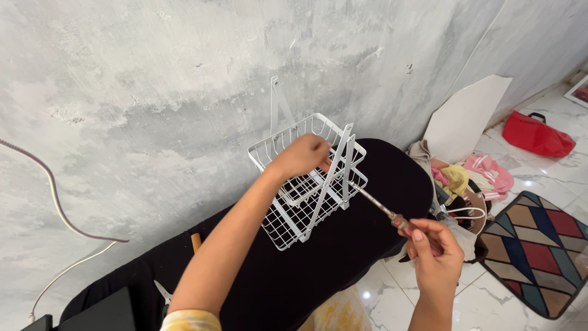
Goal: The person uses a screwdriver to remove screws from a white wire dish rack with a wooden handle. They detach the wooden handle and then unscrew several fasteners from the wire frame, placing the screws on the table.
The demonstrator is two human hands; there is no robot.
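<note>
Holding a white wire rack (306,190) steady while a screwdriver (392,217) meets its bracket.

The left hand (301,156) grips the rack's upper wires; the right hand (436,254) is closed round the red handle, tip seemingly at the frame. Rack rests on black cloth (343,257) beside the grey wall (153,92), open floor to the right.

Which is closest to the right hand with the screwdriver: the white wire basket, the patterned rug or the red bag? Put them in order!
From the right hand:
1. White wire basket, up to its left.
2. Patterned rug, on the floor to its right.
3. Red bag, far up right by the wall.
</note>
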